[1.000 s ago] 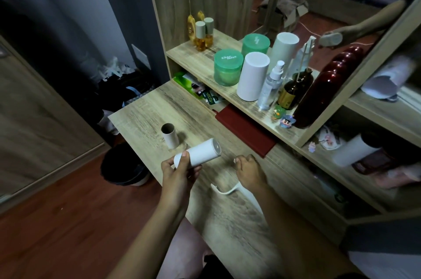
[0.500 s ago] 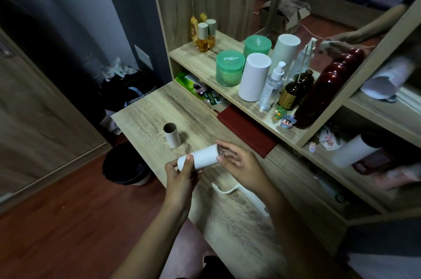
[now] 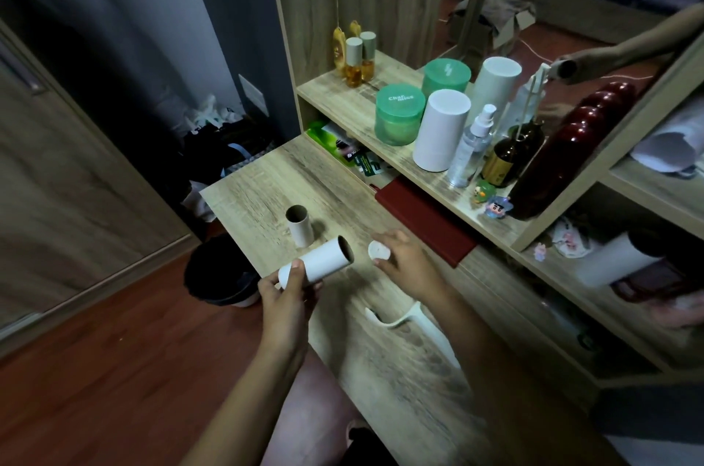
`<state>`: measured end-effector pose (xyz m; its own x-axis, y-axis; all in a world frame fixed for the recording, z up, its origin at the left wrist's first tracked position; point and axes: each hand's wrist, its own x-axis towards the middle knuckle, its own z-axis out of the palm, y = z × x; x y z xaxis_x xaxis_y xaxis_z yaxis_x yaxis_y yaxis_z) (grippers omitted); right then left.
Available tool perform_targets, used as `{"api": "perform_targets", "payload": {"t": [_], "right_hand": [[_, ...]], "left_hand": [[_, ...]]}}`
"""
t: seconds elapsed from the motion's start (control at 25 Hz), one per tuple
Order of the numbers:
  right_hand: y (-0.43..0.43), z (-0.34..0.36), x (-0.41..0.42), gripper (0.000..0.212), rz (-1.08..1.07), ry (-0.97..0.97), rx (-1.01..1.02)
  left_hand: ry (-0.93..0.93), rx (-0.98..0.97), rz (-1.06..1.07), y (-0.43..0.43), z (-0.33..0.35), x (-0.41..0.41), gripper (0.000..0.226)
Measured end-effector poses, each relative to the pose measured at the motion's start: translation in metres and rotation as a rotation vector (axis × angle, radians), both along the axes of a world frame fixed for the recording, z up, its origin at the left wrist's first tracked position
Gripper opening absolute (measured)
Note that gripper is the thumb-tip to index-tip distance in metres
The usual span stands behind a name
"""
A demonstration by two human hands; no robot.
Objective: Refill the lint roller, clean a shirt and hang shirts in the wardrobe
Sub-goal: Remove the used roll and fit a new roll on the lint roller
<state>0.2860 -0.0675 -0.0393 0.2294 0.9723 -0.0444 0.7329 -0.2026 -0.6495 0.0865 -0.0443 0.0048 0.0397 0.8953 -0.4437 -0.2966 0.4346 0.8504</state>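
Observation:
My left hand [image 3: 286,300] grips a white refill roll [image 3: 319,263] by its near end, tilted up to the right, its far end now an open dark hole. My right hand [image 3: 405,263] pinches a small round white end cap [image 3: 378,250] just right of that opening, a short gap away. An empty cardboard core [image 3: 299,226] stands upright on the wooden desk [image 3: 259,176] behind the roll. The white lint roller handle [image 3: 409,317] lies on the desk beneath my right forearm, partly hidden.
A black waste bin [image 3: 219,275] sits on the floor left of the desk. A shelf [image 3: 354,103] behind holds green jars, a white cylinder [image 3: 440,130], bottles and a dark red bottle. A red book [image 3: 426,223] lies under the shelf edge.
My right hand came from the desk to the roll's far end and pulled off the white cap. The roll's end now shows open and the cap sits in my fingers.

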Motion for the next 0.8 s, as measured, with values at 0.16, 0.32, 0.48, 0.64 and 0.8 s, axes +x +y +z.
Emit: {"api": "perform_targets", "payload": {"t": [0.16, 0.32, 0.48, 0.64, 0.8], "right_hand": [[0.016, -0.038, 0.011, 0.061, 0.075, -0.227, -0.237], [0.033, -0.057, 0.014, 0.060, 0.113, -0.163, -0.294], [0.035, -0.063, 0.017, 0.059, 0.134, -0.139, -0.252], [0.029, -0.048, 0.020, 0.061, 0.113, -0.123, -0.144], [-0.005, -0.019, 0.001, 0.075, 0.194, -0.020, -0.055]], "left_hand": [[-0.006, -0.010, 0.019, -0.002, -0.003, -0.010, 0.026], [0.013, -0.022, 0.051, 0.004, -0.010, -0.021, 0.025], [0.013, -0.032, 0.050, 0.005, -0.016, -0.019, 0.017], [0.140, 0.075, 0.004, 0.002, -0.014, -0.016, 0.017], [0.633, 0.571, -0.180, -0.013, -0.006, -0.017, 0.031]]}}
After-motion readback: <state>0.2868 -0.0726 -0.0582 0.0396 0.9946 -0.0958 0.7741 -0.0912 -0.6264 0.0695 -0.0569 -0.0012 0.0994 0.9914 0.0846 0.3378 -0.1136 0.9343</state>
